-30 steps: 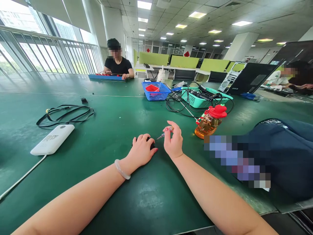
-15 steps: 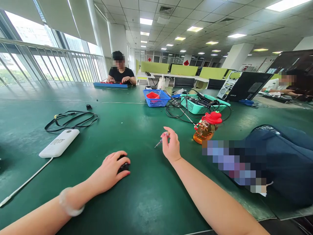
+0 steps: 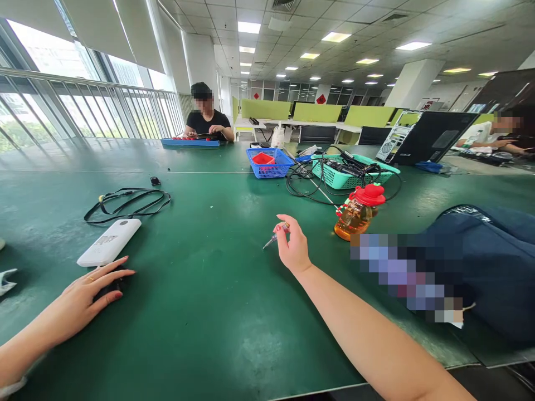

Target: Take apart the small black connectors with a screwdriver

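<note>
My left hand (image 3: pixel 90 289) is low over the green table at the left, its fingers stretched out and apart. Under them, partly hidden, lies a small black object (image 3: pixel 112 285), possibly a computer mouse. A white power bank (image 3: pixel 109 243) is just beyond those fingertips. Near the middle, my right hand (image 3: pixel 293 245) pinches a small screwdriver (image 3: pixel 271 241) with a clear handle between thumb and fingers, its metal tip pointing down and left towards the table surface.
A looped black cable (image 3: pixel 127 205) lies behind the power bank. Further back are a blue basket (image 3: pixel 270 169), a green basket (image 3: pixel 355 174) of cables and a red-lidded bottle (image 3: pixel 359 211). A dark bag (image 3: pixel 497 267) is at the right. A person (image 3: pixel 208 120) sits across the table.
My left hand has moved left with the black object, and its fingers have straightened. My right hand has hardly moved and still pinches the screwdriver. The view has shifted slightly.
</note>
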Demonstrator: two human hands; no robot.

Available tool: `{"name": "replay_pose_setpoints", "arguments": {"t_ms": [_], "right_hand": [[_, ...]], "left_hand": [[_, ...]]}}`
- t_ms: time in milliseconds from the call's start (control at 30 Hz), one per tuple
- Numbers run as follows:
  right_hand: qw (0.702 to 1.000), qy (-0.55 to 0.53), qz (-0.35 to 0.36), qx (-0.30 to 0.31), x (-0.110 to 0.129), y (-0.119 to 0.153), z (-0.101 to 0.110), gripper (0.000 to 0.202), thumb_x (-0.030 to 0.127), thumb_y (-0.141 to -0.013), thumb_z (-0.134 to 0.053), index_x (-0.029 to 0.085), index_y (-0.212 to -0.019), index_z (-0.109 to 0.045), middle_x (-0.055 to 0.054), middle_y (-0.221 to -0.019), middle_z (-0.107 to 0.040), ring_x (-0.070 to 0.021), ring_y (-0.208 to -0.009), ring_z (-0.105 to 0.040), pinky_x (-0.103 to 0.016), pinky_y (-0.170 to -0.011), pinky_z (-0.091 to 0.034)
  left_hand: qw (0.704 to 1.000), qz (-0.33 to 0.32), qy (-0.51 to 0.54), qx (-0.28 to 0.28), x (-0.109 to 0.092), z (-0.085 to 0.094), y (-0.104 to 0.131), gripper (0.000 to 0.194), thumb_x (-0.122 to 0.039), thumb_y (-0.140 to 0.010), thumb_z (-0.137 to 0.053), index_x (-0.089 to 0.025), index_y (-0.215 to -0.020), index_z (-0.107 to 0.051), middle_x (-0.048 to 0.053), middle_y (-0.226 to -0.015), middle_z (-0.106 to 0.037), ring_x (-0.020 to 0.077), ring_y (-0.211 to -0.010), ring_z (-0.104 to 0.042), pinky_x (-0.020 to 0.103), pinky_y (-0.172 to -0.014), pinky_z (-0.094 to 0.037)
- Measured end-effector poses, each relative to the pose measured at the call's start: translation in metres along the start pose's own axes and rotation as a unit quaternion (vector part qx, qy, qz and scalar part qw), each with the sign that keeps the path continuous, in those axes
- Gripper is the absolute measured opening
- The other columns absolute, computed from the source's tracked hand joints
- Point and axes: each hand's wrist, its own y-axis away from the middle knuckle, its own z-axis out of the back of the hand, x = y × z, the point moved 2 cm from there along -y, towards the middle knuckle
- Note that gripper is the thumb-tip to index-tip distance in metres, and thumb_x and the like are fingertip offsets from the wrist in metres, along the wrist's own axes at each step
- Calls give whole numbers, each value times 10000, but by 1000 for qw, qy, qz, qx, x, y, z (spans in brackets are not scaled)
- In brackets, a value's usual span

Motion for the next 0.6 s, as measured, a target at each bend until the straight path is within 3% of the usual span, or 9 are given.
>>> {"name": "replay_pose_setpoints", "arguments": {"t_ms": [167,433,533,600], "right_hand": [[1000,-6,-1,7,-1,0,0,281,224,-926,-422,215,-1191,-518,-38,-832,-687,-186,-762,-645,-376,-782,-536],[1000,-9,-1,15,0,-1,-1,274,217,-928,-428,216,-1188,-513,-37,-837,-686,-180,-756,-640,-359,-767,-533],[1000,-8,2,13,1,-1,0,266,224,-935,-422,214,-1186,-511,-36,-833,-682,-179,-750,-638,-356,-761,-533],[1000,-9,4,16,1,0,0,265,222,-938,-417,214,-1186,-509,-35,-833,-681,-176,-747,-638,-354,-760,-532]], "left_hand": [[999,4,-46,8,14,-1,-3,371,-648,-860,-431,-475,-1131,-616,-198,-1497,-424,292,-1239,-565,530,-1083,-410],[1000,5,-22,1,23,-4,20,319,-574,-870,-484,-637,-1182,-508,-354,-1524,-226,283,-1216,-565,537,-1090,-401],[999,-9,-21,-24,21,-5,23,288,-532,-893,-442,-622,-1158,-511,-388,-1525,-151,284,-1257,-518,551,-1113,-364],[998,-11,-42,-51,17,-5,23,293,-502,-911,-401,-541,-1163,-546,-317,-1561,-162,298,-1309,-467,551,-1133,-332]]}}
